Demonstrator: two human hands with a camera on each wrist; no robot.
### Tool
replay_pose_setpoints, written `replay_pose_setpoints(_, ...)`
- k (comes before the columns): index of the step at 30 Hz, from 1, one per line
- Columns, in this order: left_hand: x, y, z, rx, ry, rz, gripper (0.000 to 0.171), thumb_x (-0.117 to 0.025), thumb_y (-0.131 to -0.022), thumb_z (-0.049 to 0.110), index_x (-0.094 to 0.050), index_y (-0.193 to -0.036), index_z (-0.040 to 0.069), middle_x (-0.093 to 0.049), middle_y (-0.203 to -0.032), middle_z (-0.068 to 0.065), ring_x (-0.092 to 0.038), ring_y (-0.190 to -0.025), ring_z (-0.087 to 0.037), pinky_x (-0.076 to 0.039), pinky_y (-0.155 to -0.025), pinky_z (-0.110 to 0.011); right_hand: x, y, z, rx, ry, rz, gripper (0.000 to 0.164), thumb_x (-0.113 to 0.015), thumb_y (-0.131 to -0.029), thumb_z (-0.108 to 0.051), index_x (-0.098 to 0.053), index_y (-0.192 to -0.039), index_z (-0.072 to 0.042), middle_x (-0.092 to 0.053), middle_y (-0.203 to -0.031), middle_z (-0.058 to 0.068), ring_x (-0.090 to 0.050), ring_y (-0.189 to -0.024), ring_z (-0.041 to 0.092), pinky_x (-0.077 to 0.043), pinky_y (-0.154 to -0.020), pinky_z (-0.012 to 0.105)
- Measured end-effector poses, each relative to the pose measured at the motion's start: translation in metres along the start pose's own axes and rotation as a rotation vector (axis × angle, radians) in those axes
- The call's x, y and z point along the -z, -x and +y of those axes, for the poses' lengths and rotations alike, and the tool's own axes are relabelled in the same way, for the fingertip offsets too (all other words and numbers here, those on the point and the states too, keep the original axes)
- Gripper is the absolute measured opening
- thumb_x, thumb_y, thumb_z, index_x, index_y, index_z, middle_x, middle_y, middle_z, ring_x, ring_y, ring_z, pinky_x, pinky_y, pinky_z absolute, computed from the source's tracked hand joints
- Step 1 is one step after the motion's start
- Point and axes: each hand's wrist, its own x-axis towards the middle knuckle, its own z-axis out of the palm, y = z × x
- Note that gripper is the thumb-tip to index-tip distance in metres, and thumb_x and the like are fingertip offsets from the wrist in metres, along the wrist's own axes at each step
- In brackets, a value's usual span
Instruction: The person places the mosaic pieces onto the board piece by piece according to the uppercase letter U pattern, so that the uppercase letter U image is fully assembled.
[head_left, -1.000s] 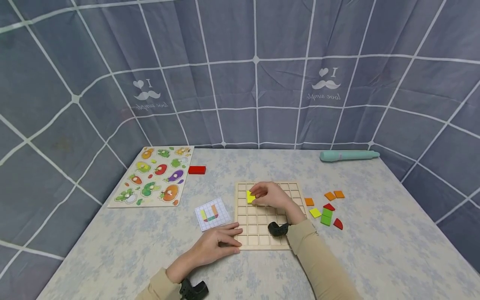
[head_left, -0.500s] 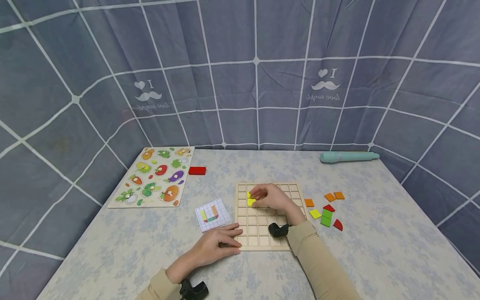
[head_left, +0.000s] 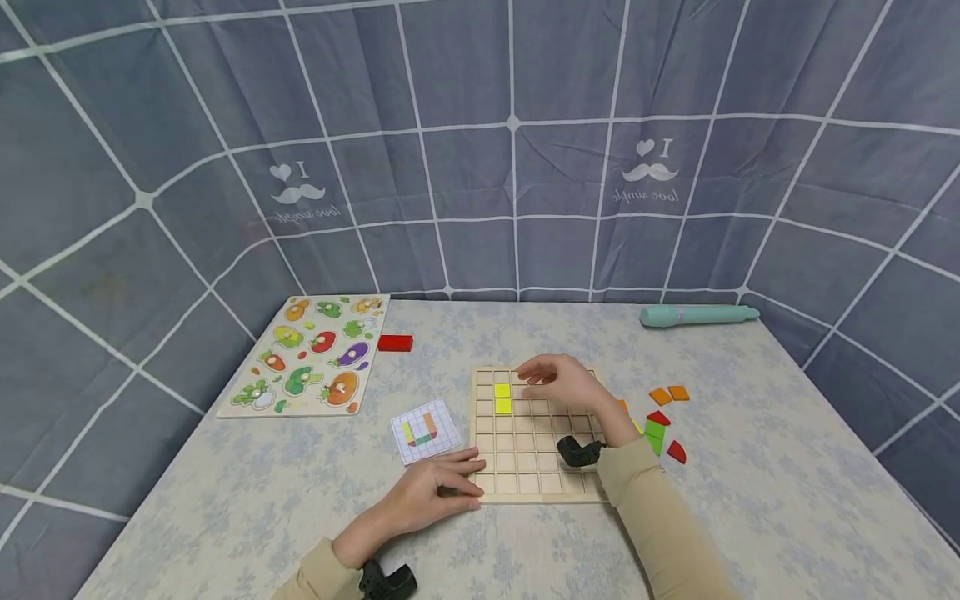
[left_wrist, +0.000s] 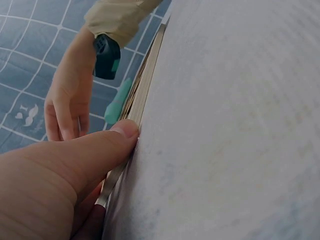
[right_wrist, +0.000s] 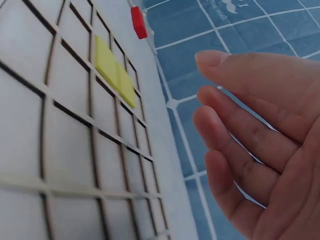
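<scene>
In the head view a wooden grid board (head_left: 517,467) lies on the table. Two yellow square tiles (head_left: 502,398) sit one behind the other in cells at its upper left. My right hand (head_left: 566,387) hovers over the upper right of the board, its fingers loosely bent and holding nothing. In the right wrist view the same hand (right_wrist: 260,135) is apart from the yellow tiles (right_wrist: 115,72). My left hand (head_left: 427,492) rests at the board's near left corner, fingertips on its edge. The left wrist view shows the thumb (left_wrist: 107,147) against the wooden side; the other fingers are mostly hidden.
A pattern card (head_left: 426,430) lies left of the board. To the right are green tiles (head_left: 654,435), red pieces (head_left: 677,451) and orange tiles (head_left: 678,392). A vegetable puzzle (head_left: 307,354), a red block (head_left: 395,343) and a teal pen-shaped object (head_left: 697,315) stand farther back.
My right hand has let go of the second yellow tile and moved up and right, so both yellow tiles show fully in the grid. My left hand has stayed in place.
</scene>
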Motion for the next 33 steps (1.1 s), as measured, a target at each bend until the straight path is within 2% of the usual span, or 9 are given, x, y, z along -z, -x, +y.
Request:
replay_pose_setpoints(8,0.0,0.0,0.001,0.017,0.025,-0.001,0.019,-0.072,-0.083,0.027,-0.076,-0.096,0.014,-0.059,-0.127,-0.003,-0.045,-0.128,-0.022,-0.04,-0.104,-0.035,0.039,0.021,-0.009,-0.002,-0.007,0.036,0.04,-0.072,-0.085,-0.019,-0.062,-0.119,-0.003,-0.062,-0.115,0.011,-0.059,-0.1,0.026,-0.05,-0.086,0.04)
replay_pose_setpoints(16,0.0,0.0,0.001,0.027,0.033,-0.003,0.019,-0.072,-0.083,0.027,-0.076,-0.097,0.015,-0.059,-0.127,-0.003,-0.044,-0.128,-0.022,-0.039,-0.104,-0.035,0.065,0.049,-0.002,-0.023,0.033,0.07,0.041,-0.072,-0.084,-0.021,-0.062,-0.12,-0.004,-0.062,-0.115,0.01,-0.059,-0.099,0.024,-0.049,-0.089,0.04)
replay_pose_setpoints(26,0.0,0.0,0.001,0.013,0.02,0.002,0.019,-0.071,-0.083,0.028,-0.076,-0.096,0.014,-0.059,-0.127,-0.004,-0.045,-0.128,-0.023,-0.041,-0.103,-0.036,0.074,0.087,0.017,-0.081,0.092,0.105,0.041,-0.073,-0.084,-0.022,-0.062,-0.118,-0.001,-0.063,-0.112,0.01,-0.06,-0.096,0.024,-0.049,-0.088,0.043)
replay_pose_setpoints(33,0.0,0.0,0.001,0.006,0.029,0.004,0.019,-0.071,-0.084,0.026,-0.076,-0.096,0.014,-0.059,-0.126,-0.006,-0.045,-0.127,-0.025,-0.041,-0.103,-0.036,0.072,0.106,0.035,-0.111,0.139,0.1,0.041,-0.074,-0.083,-0.024,-0.063,-0.115,-0.001,-0.064,-0.108,0.01,-0.06,-0.094,0.026,-0.052,-0.082,0.035)
